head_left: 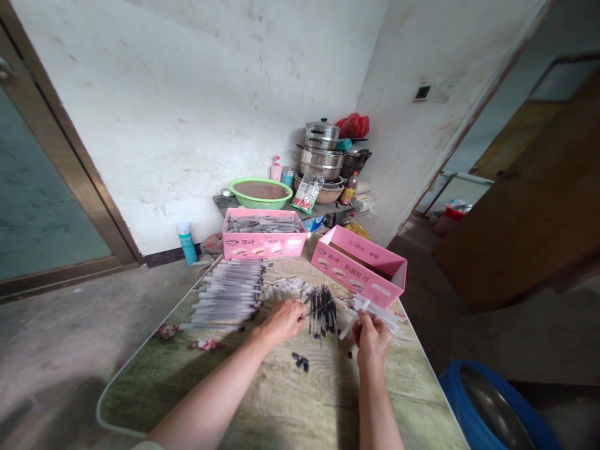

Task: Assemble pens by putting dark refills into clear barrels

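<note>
Many dark slim sticks [324,312] between left hand [285,320], right hand [373,335].

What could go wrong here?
The small black pieces lie loose beside the left forearm, which might scatter them. The pale tubes by the right hand lie near the right edge of the table and could roll off. The bunched dark sticks could get knocked by the left hand.

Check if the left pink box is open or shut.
Open: the box has no lid over it, and the pens inside show.
</note>
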`<state>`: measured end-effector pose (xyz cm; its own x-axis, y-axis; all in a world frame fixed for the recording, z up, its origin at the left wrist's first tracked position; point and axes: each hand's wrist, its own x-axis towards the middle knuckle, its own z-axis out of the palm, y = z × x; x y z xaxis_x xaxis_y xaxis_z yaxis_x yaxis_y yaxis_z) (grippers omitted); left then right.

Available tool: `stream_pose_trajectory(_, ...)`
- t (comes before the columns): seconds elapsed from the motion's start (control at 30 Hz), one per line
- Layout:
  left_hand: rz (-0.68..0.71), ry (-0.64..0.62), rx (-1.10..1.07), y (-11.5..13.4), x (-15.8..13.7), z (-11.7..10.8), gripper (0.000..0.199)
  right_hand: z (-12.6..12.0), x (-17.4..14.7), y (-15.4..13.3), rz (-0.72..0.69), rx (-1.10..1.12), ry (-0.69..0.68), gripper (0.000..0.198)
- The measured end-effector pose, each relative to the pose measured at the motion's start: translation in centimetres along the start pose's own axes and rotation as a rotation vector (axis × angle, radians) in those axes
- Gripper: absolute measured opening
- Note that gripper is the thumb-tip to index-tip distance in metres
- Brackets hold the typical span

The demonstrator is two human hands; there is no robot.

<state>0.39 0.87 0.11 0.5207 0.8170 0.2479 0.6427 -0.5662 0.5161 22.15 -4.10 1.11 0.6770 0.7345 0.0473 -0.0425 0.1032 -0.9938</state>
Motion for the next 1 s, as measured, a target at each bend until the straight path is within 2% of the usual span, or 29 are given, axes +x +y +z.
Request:
stream_pose_trajectory(0.07,-0.028,0.024,0.007,0.1,0.1,-0.1,0.013,0.3,0.0,0.2,0.098,0.115,0.009,0.032)
stream_pose_trajectory(0.17,-0.094,0.06,-0.067,-0.1,0.2,-0.7,0.014,0.3,0.3,0.1,0.158,0.246,0.098,0.026)
stream_pose_trajectory(0.3,-0.099,0.055,-0.204,-0.6,-0.1,-1.7,0.014,0.0,0.7,0.0,0.143,0.361,0.17,0.023)
stream_pose_trajectory(0.43,-0.063,0.047,-0.275,-0.5,-0.3,-2.0,0.013,-0.2,0.9,-0.1,0.116,0.379,0.22,0.02)
stream_pose_trajectory(0.77,0.009,0.015,-0.253,0.0,-0.3,-2.2,0.011,-0.3,0.9,-0.2,0.105,0.375,0.211,0.022)
stream_pose_trajectory(1.0,0.039,0.027,-0.261,0.0,-0.3,-2.0,0.012,0.0,0.5,-0.4,0.123,0.347,0.105,0.028)
